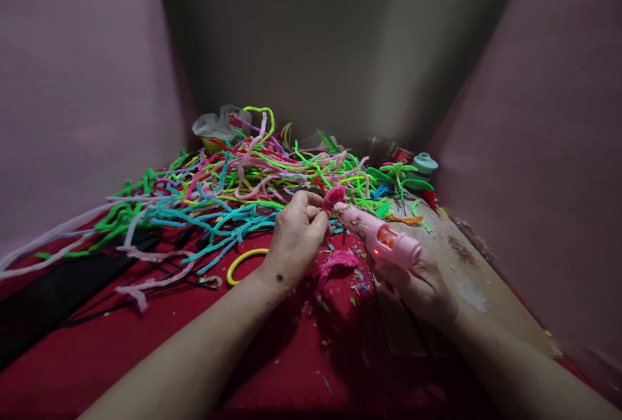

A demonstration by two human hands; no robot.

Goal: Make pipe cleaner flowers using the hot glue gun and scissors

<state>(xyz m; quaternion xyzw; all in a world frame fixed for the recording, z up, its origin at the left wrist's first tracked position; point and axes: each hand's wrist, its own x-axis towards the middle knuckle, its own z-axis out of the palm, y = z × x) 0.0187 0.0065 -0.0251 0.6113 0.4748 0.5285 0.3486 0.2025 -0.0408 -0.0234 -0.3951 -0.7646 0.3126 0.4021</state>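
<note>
My left hand (299, 232) is closed in a pinch on a dark pink petal (333, 198) of fuzzy pipe cleaner. In my right hand (418, 287) is a pink hot glue gun (381, 235) with a small red light lit on its side. Its nozzle points left and is right beside the petal; whether they touch I cannot tell. Below, on the red cloth (272, 349), lies another dark pink fuzzy piece (339, 262). A yellow ring (243, 264) rests left of my left wrist, partly hidden by it.
A big tangled heap of pipe cleaners (262, 174) in many colours spreads across the back. At right are a green pipe-cleaner flower (399, 172), a pale teal bottle (424, 164) and a stained brown board (466, 271). Fuzz scraps litter the cloth. Pink walls (544, 115) flank both sides.
</note>
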